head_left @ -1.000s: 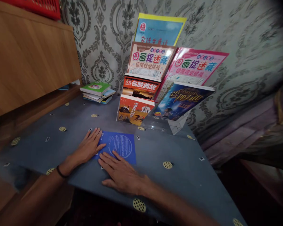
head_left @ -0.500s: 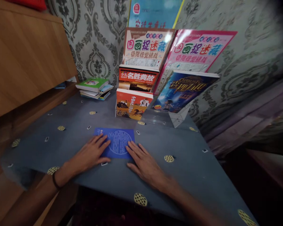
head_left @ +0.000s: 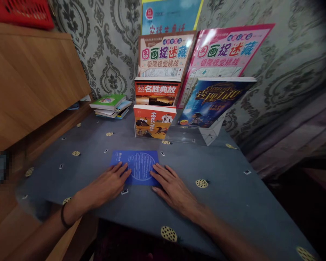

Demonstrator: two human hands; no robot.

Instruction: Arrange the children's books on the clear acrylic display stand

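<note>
A flat blue printed booklet or card lies on the cloth-covered table, with a white circle of small text on it; its thickness is hard to tell. My left hand rests flat over its lower left part, fingers stretched out and palm down. Across from it, my right hand lies with its fingertips on the right edge, fingers extended and the thumb apart. Neither hand is wrapped around anything. A dark band circles my left wrist. The left thumb is mostly hidden.
Beyond the hands, a clear stand holds upright books, among them an orange book and a dark blue book. A small book pile lies at the back left. A wooden cabinet borders the left, with a red basket on top.
The view has shifted a little. Both hands stay on the blue piece; the left thumb, earlier stretched out below it, has drawn in under the hand.
</note>
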